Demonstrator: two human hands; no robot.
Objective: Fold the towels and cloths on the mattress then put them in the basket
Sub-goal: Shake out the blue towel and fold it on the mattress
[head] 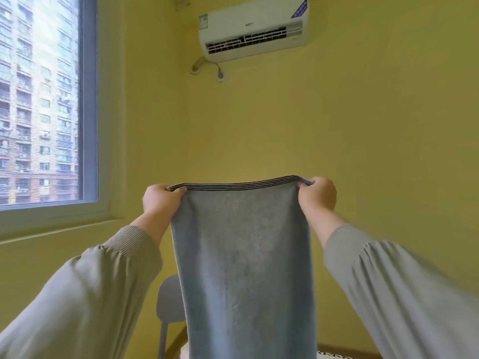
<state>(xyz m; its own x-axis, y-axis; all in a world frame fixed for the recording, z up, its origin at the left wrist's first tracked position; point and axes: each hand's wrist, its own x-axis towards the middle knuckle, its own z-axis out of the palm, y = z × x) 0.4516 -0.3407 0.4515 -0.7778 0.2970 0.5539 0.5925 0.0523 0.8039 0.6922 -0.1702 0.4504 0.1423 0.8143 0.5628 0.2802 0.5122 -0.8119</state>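
Grey sleeves (85, 294), both hands pinching blue towel's (246, 268) top corners

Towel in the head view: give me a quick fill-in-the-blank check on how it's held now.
The blue-grey towel hangs from its ____ edge, which bears dark stripes.
The left hand and the right hand each pinch one upper ____ of it.
The air conditioner is mounted on a ____ wall.
The window shows on the ____ side of the view.
Missing: top; corner; yellow; left.
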